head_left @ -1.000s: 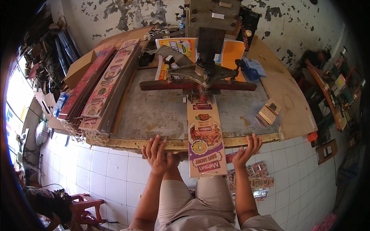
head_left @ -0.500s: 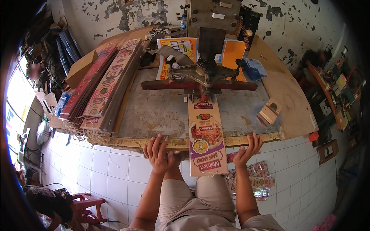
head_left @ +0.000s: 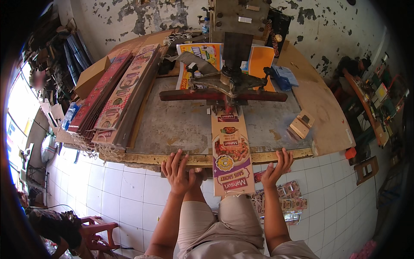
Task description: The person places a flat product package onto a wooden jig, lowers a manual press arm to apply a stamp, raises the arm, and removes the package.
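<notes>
My left hand lies on the table's front edge, left of a long printed cardboard strip, with its fingers apart and nothing in them. On the strip's other side, my right hand rests at the same edge, fingers stretched out and empty. Neither hand touches the strip, which hangs over the edge toward my lap. Its far end runs beneath a press head with a wide red bar; that end is hidden.
Stacks of printed strips with strings lie at the left of the table. A wooden block sits right of the strip, and a blue packet lies behind it. Printed packs lie on the floor. A person bends near a red stool.
The red bar looks slightly lower. The strip's near end appears a touch farther from me. My hands have hardly moved.
</notes>
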Tool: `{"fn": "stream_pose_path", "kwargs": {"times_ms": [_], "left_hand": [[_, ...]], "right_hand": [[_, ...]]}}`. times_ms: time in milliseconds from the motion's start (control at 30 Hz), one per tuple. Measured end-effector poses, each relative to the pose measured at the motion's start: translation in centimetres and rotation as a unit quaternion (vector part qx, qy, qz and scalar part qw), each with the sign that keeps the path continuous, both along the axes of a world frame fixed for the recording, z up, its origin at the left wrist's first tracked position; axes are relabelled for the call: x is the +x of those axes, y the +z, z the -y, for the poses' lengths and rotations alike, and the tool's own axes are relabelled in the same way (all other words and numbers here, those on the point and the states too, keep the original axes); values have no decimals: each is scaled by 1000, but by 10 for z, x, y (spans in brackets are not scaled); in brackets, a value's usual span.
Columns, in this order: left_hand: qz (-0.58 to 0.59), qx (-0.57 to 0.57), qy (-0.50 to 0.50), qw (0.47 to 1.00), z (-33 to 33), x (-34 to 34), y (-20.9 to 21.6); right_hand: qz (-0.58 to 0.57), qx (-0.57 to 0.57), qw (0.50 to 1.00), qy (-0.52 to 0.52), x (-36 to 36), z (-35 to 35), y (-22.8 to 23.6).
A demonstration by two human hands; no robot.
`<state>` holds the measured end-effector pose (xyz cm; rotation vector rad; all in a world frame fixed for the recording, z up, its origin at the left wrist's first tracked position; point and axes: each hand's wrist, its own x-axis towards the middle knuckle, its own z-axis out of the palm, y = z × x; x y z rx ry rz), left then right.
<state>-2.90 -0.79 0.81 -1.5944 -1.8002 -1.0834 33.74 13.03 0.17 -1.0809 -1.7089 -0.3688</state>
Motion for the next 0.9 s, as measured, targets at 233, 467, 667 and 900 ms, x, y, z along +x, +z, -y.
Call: {"fn": "stream_pose_path", "kwargs": {"times_ms": [233,467,667,900], "left_hand": [[-1,1,3,1000,0,1,0],[7,-2,0,1000,0,2,1],[13,-1,-8,1000,1,2,4],[24,3,-10,1000,4,4,13]], "right_hand": [[-4,-10,1000,0,1,2,2],[3,-12,1000,-8,0,4,6],[-3,-21,1000,-7,0,6,7],[-22,-119,990,67,-2,35,38]]}}
